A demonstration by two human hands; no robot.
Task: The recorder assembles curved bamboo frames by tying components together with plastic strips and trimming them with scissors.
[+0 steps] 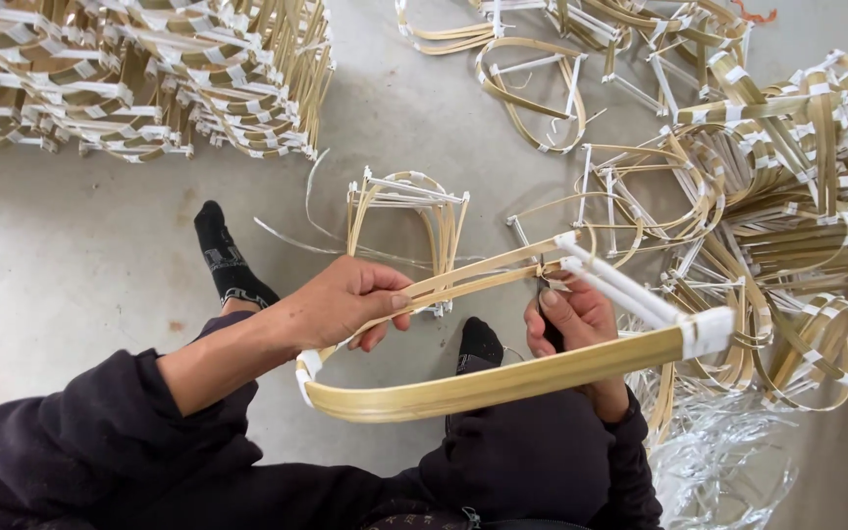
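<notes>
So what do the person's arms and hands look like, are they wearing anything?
Both hands are bare: no gloves, and no rings or watch that I can see. The left hand comes out of a dark, loose sleeve pushed up toward the elbow, so the forearm is uncovered. The right hand has the same dark sleeve reaching down to the wrist.

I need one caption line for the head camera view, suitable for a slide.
Seated on a concrete floor, a person's left hand and right hand hold a bent bamboo frame amid piles of similar frames.
</notes>
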